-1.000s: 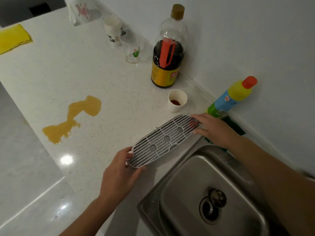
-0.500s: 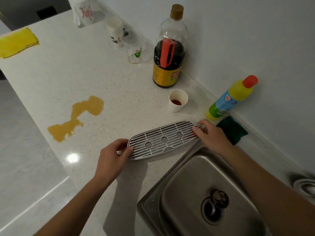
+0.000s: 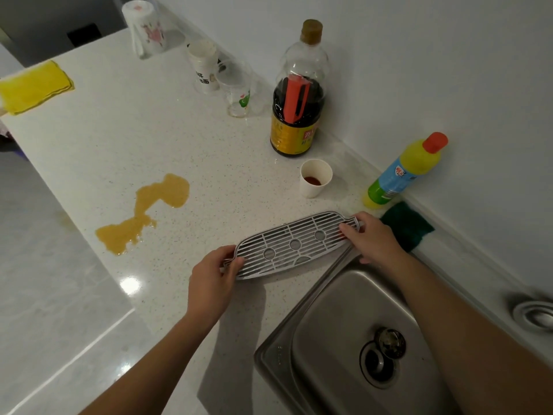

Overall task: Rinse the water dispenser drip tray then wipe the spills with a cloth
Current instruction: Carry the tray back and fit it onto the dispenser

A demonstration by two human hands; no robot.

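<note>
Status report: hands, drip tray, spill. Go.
Left hand and right hand grip drip tray by its ends, beside sink. Spill unwiped. Yellow cloth far corner. Path clear.

Single head-worn wide-angle view, looking steeply down, close over countertop (image 3: 125,139) and sink (image 3: 338,298) corner

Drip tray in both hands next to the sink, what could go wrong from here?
1. The drip tray is held only at its ends, by the left hand and right hand; a slip could drop it on the sink rim.
2. The open paper cup with dark liquid stands just behind the tray; a swing could tip it.
3. The orange spill is unwiped; a trailing forearm could smear it.
</note>
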